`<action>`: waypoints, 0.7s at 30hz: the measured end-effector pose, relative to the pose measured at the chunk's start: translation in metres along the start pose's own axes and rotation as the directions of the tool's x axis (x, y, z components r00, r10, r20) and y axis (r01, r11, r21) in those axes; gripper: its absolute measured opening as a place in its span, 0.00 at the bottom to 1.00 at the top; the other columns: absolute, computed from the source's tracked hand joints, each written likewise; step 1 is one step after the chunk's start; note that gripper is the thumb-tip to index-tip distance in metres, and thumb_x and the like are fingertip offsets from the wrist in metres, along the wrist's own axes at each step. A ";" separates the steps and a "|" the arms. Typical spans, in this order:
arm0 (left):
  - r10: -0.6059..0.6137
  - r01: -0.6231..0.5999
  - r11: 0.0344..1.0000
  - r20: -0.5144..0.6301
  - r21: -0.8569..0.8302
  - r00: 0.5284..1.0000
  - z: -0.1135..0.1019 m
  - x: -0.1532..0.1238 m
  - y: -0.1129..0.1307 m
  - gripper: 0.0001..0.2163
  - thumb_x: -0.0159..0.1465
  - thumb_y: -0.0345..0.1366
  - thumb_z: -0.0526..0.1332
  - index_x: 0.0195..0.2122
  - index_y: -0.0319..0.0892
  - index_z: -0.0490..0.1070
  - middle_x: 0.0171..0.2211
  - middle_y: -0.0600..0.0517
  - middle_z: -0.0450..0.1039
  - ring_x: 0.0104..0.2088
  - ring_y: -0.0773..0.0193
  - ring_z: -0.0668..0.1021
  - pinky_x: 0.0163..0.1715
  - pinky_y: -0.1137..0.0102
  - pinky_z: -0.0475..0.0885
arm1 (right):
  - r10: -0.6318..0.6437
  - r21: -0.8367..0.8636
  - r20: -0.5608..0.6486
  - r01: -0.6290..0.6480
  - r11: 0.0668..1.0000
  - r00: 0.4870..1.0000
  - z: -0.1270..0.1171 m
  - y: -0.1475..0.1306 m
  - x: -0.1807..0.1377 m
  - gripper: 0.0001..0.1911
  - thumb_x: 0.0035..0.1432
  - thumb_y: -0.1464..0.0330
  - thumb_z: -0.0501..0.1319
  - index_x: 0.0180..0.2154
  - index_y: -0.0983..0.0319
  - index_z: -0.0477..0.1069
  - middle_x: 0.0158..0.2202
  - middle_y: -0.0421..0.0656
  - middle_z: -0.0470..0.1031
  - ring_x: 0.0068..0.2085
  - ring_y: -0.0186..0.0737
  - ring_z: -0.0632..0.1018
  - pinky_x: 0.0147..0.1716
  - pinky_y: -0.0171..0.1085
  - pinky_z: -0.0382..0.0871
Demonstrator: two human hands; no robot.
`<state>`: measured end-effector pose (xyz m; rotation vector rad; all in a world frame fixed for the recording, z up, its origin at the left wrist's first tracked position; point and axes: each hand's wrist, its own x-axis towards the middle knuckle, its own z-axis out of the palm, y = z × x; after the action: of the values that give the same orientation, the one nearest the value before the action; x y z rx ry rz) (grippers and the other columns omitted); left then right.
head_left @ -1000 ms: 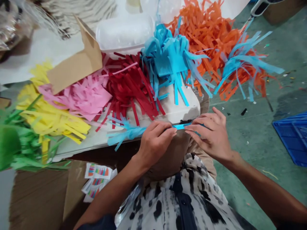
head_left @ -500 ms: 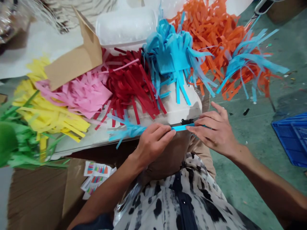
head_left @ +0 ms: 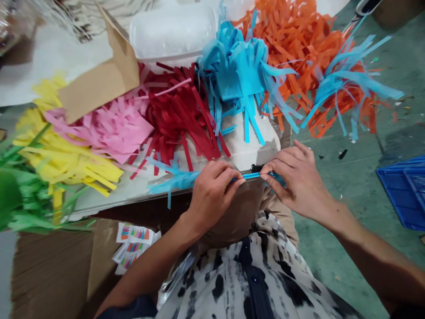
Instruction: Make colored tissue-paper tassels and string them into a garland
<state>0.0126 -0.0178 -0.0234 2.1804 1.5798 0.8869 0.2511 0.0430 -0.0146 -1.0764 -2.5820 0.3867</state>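
A blue fringed tissue-paper tassel (head_left: 182, 179) stretches between my two hands at the table's front edge. My left hand (head_left: 214, 186) is closed on it, thumb and fingers pinching its narrow middle, with loose strips fanning out to the left. Pinching the other side of that twisted middle, my right hand (head_left: 290, 179) has its fingertips together and the outer fingers raised. A short blue band shows between the two pinches. Behind my right fingers, the tassel's far end is mostly hidden. A small black object (head_left: 256, 168) lies at the table edge just beyond the band.
Across the white table (head_left: 259, 153) lie fringed papers: green (head_left: 29, 195), yellow (head_left: 66, 164), pink (head_left: 113, 128), dark red (head_left: 179, 110), blue (head_left: 242, 71) and orange (head_left: 295, 53). Brown cardboard (head_left: 99, 88) rests on the pink. A blue crate (head_left: 403, 190) stands on the floor at right.
The blue band between my hands has gone from flat and wide to narrow and rolled. My right fingertips have drawn together, and my left hand has tipped up slightly.
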 end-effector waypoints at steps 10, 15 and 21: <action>-0.107 0.105 0.973 -0.001 0.208 0.994 -0.005 0.000 -0.001 0.07 0.71 0.40 0.65 0.37 0.44 0.76 0.43 0.45 0.75 0.45 0.51 0.73 0.45 0.56 0.66 | 0.080 -0.100 0.035 -0.076 0.992 0.996 -0.003 -0.014 0.012 0.09 0.69 0.63 0.57 0.36 0.58 0.71 0.35 0.45 0.75 0.45 0.53 0.73 0.62 0.61 0.58; -0.148 0.143 0.965 0.009 0.221 0.989 -0.006 0.004 0.002 0.06 0.69 0.39 0.67 0.36 0.44 0.75 0.44 0.45 0.74 0.45 0.50 0.72 0.45 0.55 0.66 | 0.099 -0.148 0.028 -0.094 0.984 0.995 -0.004 -0.015 0.015 0.09 0.68 0.62 0.59 0.34 0.57 0.69 0.34 0.46 0.74 0.44 0.55 0.73 0.59 0.60 0.59; -0.180 0.173 0.967 0.018 0.189 0.984 -0.007 0.006 0.003 0.06 0.67 0.38 0.70 0.36 0.44 0.76 0.44 0.46 0.74 0.46 0.51 0.72 0.45 0.56 0.66 | 0.151 -0.078 -0.012 -0.151 0.985 0.989 -0.003 -0.010 0.006 0.04 0.66 0.64 0.60 0.38 0.57 0.70 0.37 0.44 0.74 0.48 0.54 0.73 0.54 0.55 0.61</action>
<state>0.0112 -0.0137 -0.0143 2.1200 1.8725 0.6673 0.2420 0.0410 -0.0074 -1.3036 -2.5371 0.3185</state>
